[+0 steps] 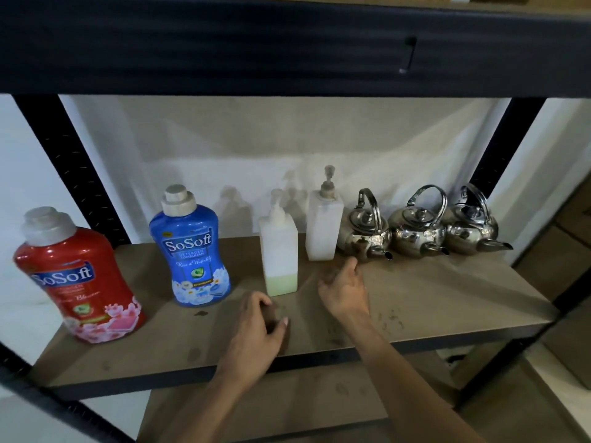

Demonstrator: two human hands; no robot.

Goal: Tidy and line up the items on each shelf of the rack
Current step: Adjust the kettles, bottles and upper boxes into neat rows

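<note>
Reaching over the front edge of the brown shelf, both bare hands sit low above the board, neither one grasping anything. The left hand hovers near the front edge with its fingers curled loosely inward, its grip released, just in front of the nearer soap dispenser. The right hand lies further in, fingers spread and relaxed, its grip likewise released, with the fingertips near the base of the taller soap dispenser and close to the spout of the nearest kettle; whether it touches either, I cannot tell. On the shelf's left end a red SoSoft bottle stands near the front, looking tilted in this wide-angle view, and a blue SoSoft bottle stands upright further back and to its right, well apart from it. The nearer dispenser is a white square bottle with a little pale green liquid at the bottom; the taller one stands behind and to its right, against the white cloth backdrop. To the right, three small steel kettles sit in a close row at the back: the left kettle, the middle kettle and the right kettle, handles raised, spouts pointing forward and right. Black rack posts frame the shelf, and a lower shelf shows beneath.
</note>
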